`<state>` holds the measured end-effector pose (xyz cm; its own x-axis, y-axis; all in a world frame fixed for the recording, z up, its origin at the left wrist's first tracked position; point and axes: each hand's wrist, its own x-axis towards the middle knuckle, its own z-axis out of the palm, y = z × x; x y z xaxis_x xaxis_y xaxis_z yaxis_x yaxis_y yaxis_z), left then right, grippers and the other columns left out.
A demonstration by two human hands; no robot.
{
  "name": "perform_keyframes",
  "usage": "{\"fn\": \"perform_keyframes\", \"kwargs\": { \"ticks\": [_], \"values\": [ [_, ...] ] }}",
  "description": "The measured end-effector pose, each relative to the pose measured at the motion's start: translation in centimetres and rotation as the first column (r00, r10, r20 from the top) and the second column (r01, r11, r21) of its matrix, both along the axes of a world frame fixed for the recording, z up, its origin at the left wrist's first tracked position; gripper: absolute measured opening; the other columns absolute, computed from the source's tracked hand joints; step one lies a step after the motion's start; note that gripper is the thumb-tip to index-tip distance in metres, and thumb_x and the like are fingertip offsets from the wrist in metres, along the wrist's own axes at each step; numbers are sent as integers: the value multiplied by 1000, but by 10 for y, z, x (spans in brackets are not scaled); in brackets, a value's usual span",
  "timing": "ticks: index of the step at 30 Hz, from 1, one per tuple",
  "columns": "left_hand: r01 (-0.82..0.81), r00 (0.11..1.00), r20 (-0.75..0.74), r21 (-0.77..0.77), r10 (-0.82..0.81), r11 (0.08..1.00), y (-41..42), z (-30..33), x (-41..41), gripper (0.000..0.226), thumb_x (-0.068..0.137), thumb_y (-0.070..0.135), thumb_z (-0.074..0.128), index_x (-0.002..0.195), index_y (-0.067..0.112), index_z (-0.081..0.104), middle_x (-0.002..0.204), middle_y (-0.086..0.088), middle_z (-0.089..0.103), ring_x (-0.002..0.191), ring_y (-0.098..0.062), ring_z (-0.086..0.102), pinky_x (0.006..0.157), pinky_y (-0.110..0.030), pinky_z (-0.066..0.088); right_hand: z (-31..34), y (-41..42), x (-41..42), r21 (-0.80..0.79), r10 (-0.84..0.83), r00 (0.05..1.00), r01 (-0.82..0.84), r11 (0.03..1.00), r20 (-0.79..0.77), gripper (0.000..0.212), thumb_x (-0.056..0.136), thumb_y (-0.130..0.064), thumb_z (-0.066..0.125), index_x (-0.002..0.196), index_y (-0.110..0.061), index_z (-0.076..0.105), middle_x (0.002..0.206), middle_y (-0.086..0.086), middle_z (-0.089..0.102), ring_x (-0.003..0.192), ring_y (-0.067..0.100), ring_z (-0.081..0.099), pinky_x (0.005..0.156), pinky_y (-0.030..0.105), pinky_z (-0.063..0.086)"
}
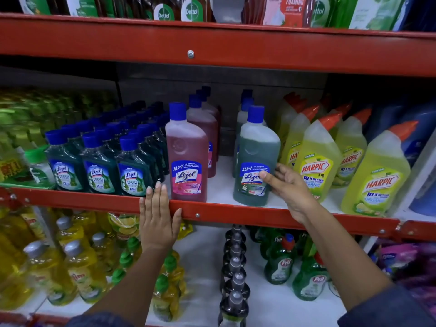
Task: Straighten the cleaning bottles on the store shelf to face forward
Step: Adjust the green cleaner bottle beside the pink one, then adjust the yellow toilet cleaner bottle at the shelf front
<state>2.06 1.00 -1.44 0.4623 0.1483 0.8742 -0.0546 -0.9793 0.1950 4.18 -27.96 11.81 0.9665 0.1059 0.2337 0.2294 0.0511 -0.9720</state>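
Note:
On the middle shelf a green Lizol bottle [256, 152] with a blue cap stands at the front edge, its label turned slightly left. My right hand [286, 187] grips its lower right side, thumb across the label. To its left a pink Lizol bottle [187, 156] stands upright with its label facing forward. My left hand [158, 215] lies flat, fingers together, on the red shelf edge [212, 212] just left of the pink bottle and holds nothing. More pink and green bottles line up behind the two front ones.
Small dark-green Lizol bottles [99, 166] fill the shelf to the left. Yellow Harpic bottles [316, 161] with orange caps crowd close on the right. A red shelf beam [212, 46] runs overhead. Dish-soap bottles [77, 265] stand on the shelf below.

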Motion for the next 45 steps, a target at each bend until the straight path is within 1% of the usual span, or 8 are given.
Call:
{"fn": "perform_keyframes", "kwargs": {
  "ticks": [13,17,21,25,30,34,39,45],
  "values": [
    [-7,1000,-4,-12,7,1000,-2,2,-5,65,103,47,18,146,-2,27,147,-26,40,151,-14,-5,124,-35,-2,-3,-6,-16,-42,41,999,-42,998,-13,39,86,-19,68,124,-16,59,117,7,72,104,16,70,72,18,58],
    [-9,1000,-12,-9,9,1000,-2,2,-6,66,102,47,17,145,-2,27,147,-26,40,151,-14,-6,123,-35,-3,-8,-4,-26,-205,-112,979,146,968,170,57,81,-40,68,131,-15,58,130,7,67,110,10,66,82,22,58],
    [-3,1000,-23,-19,2,1000,-2,2,-6,66,102,47,17,146,-2,27,148,-26,39,151,-13,-7,123,-35,-4,-20,-24,-40,-459,-283,770,586,668,571,67,90,-50,60,147,-19,41,153,0,45,139,13,42,108,28,36],
    [1,1000,-28,-26,-2,1000,-2,1,-6,66,102,47,17,147,-1,25,149,-26,38,151,-13,-7,123,-35,-4,-30,-56,-42,-493,-256,646,733,469,719,72,92,-49,54,152,-15,30,161,5,30,148,16,25,113,32,27],
    [0,1000,-31,-26,-1,1000,-3,2,-7,67,102,47,16,147,-1,24,149,-26,36,151,-14,-7,123,-35,-4,-25,-77,-32,-440,-401,708,688,577,581,90,89,-45,63,156,-15,12,166,3,11,152,15,10,114,26,14],
    [3,999,-41,-33,-5,999,-3,2,-7,67,102,48,16,147,-1,24,150,-26,36,151,-14,-7,123,-35,-4,-15,-81,-11,-361,-492,793,605,710,360,98,84,-46,68,156,-15,8,164,5,20,150,20,20,121,35,19],
    [4,999,-53,-40,-7,999,-3,1,-7,68,101,49,16,147,-1,25,150,-26,35,151,-13,-7,123,-35,-5,-10,-85,5,-162,-496,852,521,838,168,73,90,-43,61,151,-21,28,150,0,45,130,17,49,100,38,51],
    [-6,999,-32,-32,5,999,-3,0,-5,67,102,48,16,146,-2,26,149,-27,37,151,-14,-6,123,-36,-3,-8,-89,10,-133,-468,875,482,866,128,60,89,-41,64,139,-17,41,135,5,60,119,22,60,103,48,49]
  ]
}}
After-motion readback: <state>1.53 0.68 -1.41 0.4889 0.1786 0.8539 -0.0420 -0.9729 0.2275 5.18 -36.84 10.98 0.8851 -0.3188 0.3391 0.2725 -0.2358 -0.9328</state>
